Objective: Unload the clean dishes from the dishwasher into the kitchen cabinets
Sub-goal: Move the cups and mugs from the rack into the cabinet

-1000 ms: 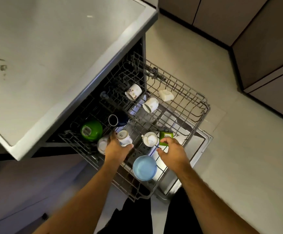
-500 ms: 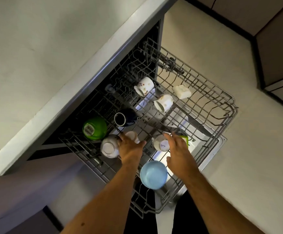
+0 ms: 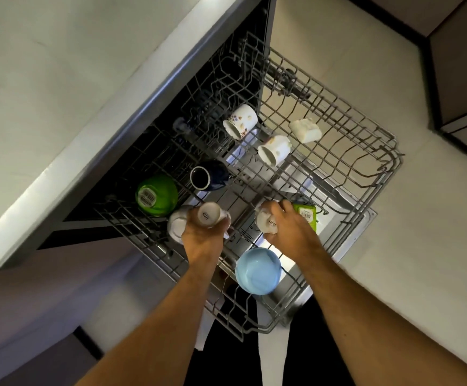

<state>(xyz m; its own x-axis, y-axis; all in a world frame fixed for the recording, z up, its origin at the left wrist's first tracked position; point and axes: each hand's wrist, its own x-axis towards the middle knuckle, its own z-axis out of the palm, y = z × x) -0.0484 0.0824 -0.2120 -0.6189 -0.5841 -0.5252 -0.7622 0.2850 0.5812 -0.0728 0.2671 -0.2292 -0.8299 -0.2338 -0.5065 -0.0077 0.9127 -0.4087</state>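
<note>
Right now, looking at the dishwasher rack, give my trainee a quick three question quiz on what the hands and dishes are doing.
1. True or false: the left hand holds a white cup in its grip.
2. What does the right hand hold? A) the light blue bowl B) a white cup C) the green bowl
3. Fill in: the dark blue mug lies in the upper ____, just beyond the green bowl.

Key: 1 true; 2 B; 3 rack.
</note>
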